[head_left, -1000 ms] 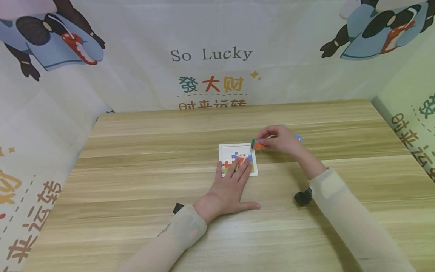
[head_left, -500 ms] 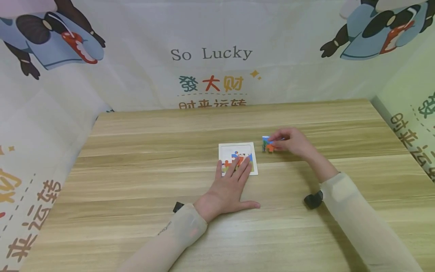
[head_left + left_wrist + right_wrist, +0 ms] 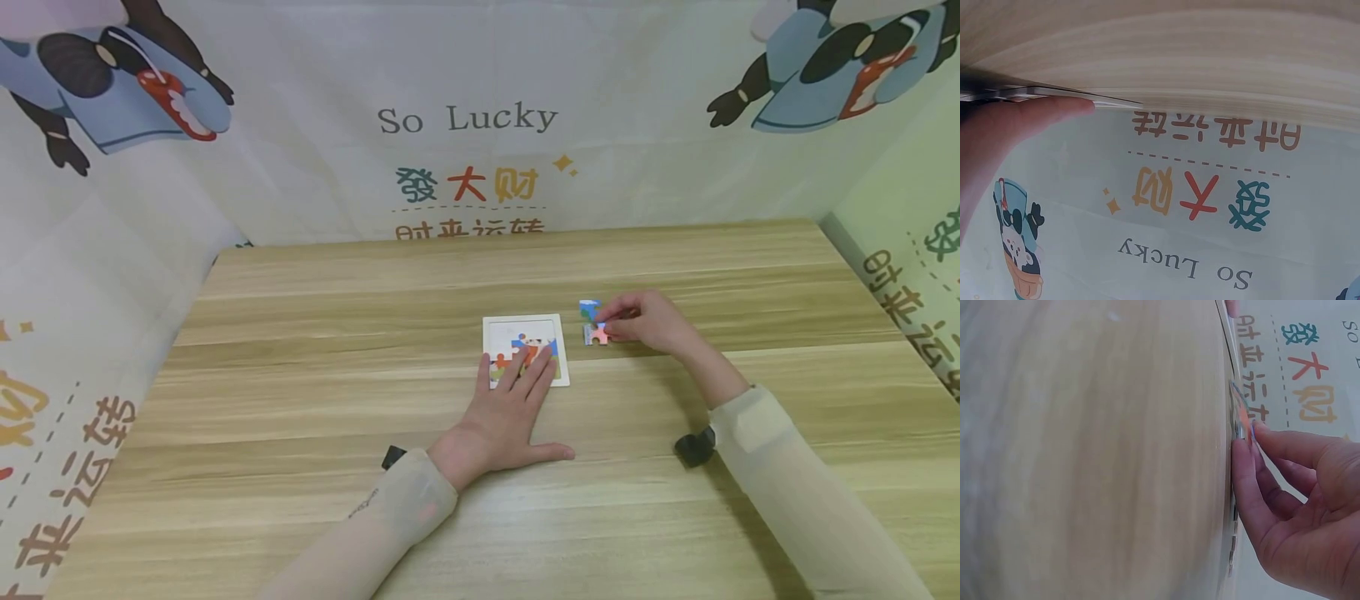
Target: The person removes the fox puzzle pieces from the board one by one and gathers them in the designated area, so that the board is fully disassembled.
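A square jigsaw puzzle with a white frame (image 3: 522, 318) lies mid-table, partly filled with colourful pieces. The fingers of my left hand (image 3: 495, 425) are straight and spread over its lower part, hiding some of the picture. Right of the frame, my right hand (image 3: 648, 321) pinches a pinkish-orange puzzle piece (image 3: 597, 335) between thumb and fingers. In the right wrist view this puzzle piece (image 3: 1243, 414) tilts up from the tabletop at the fingertips. Just behind it is a blue and green puzzle piece (image 3: 589, 308), partly covered by the fingers.
The wooden table (image 3: 337, 333) stretches out on both sides of the puzzle. Printed cloth walls (image 3: 465, 50) stand behind it and at its sides. Thin pieces (image 3: 1233, 544) lie along the tabletop below my right hand in the right wrist view.
My right hand has moved right, away from the frame's corner, with the puzzle piece. The piece has tipped, and a blue and green piece now shows behind it. The left hand stays put.
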A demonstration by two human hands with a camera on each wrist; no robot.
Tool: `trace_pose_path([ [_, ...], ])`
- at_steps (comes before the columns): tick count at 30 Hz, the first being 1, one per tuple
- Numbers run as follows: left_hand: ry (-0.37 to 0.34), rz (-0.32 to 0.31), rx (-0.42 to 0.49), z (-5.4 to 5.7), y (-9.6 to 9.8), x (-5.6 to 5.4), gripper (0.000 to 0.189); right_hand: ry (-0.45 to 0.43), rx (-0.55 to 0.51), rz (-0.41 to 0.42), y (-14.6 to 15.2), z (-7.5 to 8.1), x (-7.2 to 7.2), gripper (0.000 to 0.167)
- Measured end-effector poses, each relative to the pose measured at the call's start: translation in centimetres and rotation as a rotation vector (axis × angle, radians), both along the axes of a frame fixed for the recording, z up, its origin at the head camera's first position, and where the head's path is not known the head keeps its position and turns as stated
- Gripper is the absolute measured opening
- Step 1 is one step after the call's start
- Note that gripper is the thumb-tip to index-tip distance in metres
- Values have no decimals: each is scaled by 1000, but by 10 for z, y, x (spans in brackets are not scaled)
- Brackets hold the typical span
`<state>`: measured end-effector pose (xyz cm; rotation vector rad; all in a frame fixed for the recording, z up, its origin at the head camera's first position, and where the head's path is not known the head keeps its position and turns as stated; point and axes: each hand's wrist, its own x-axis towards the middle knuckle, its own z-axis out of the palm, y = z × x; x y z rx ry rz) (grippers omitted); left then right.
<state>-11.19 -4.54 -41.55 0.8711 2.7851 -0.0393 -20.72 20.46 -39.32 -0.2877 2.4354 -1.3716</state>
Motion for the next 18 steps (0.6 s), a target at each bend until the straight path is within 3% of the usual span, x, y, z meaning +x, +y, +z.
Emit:
trace_pose_path([
  [10, -2, 6, 10, 0, 0, 0, 111, 11, 77, -16, 0, 4, 1, 25],
  [18, 13, 2, 17, 0, 0, 1, 111, 86, 110, -24, -9, 10, 1, 27],
])
